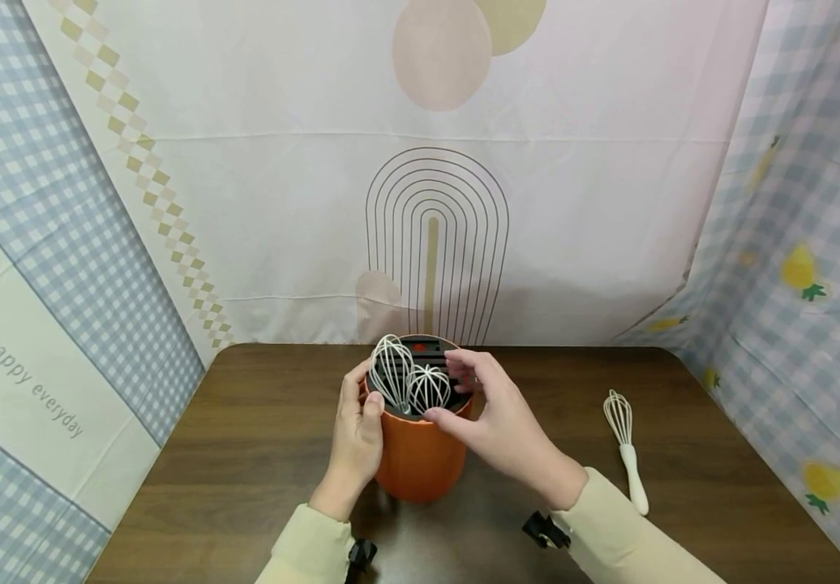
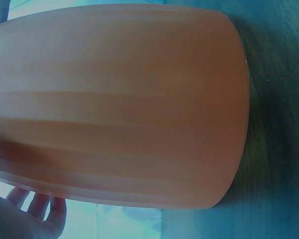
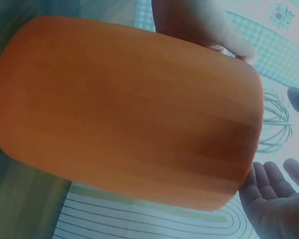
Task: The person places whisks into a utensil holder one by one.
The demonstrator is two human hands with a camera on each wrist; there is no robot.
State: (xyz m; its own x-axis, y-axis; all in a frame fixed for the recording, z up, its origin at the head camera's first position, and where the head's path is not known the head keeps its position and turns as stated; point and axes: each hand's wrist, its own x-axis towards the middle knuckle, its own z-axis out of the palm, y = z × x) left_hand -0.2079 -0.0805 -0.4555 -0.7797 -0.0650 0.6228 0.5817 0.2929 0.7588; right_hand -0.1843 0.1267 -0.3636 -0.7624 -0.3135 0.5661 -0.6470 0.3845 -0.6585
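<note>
An orange utensil holder [image 1: 420,458] with a black slotted insert stands on the table. A larger balloon whisk [image 1: 391,369] and a smaller round-headed whisk [image 1: 429,388] stand in it, wire heads up and handles hidden inside. My left hand [image 1: 356,426] grips the holder's left side, thumb at the front rim; the fingers [image 2: 56,214] show beside its wall in the left wrist view. My right hand [image 1: 503,414] is spread over the right side of the rim, thumb near the smaller whisk. In the right wrist view its fingers [image 3: 269,181] lie close to the wall, holding no whisk.
A third whisk [image 1: 627,450] with a white handle lies on the wooden table [image 1: 245,462] to the right. A pale patterned cloth [image 1: 281,227] hangs behind the table, and checked cloths hang at both sides.
</note>
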